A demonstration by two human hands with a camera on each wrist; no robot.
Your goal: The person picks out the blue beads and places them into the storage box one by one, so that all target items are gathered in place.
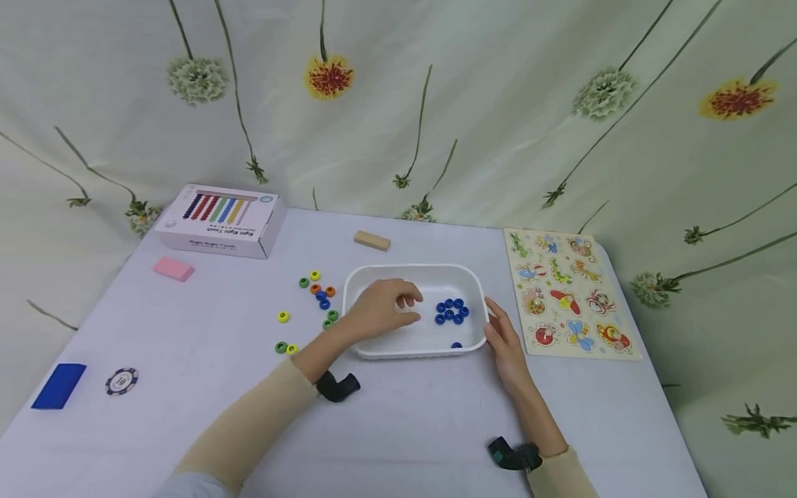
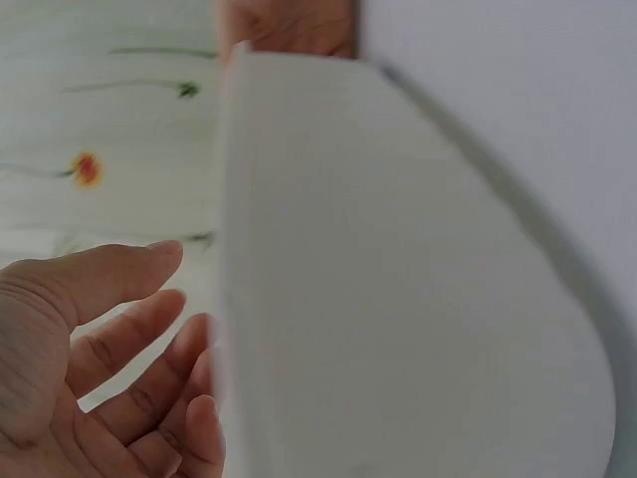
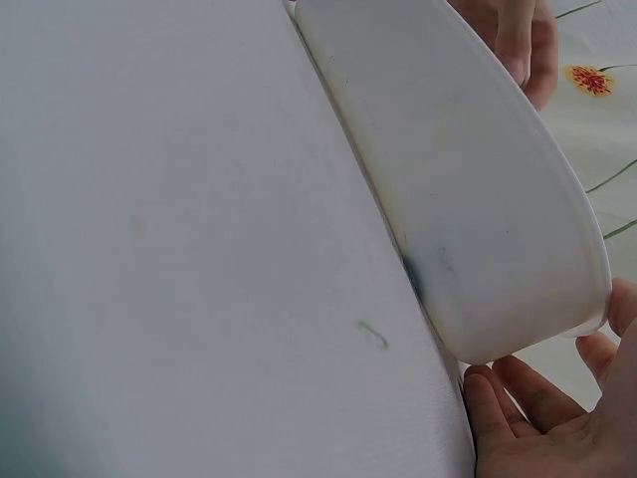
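A white plastic tray stands near the table's middle with several blue beads in its right half. One lone blue bead lies by the near wall. Over the tray's left half, my left hand hangs with loosely bent fingers, thumb apart, and nothing visible between them. My right hand holds the right end of the tray, its thumb at the rim. Seen in the right wrist view, the fingers lie against the outer wall. The wrist views hide the tray's inside.
Loose yellow, green, orange and blue beads lie left of the tray. Behind it is a wooden block. An animal picture board lies right; a toy box, pink block, poker chip and blue card lie left.
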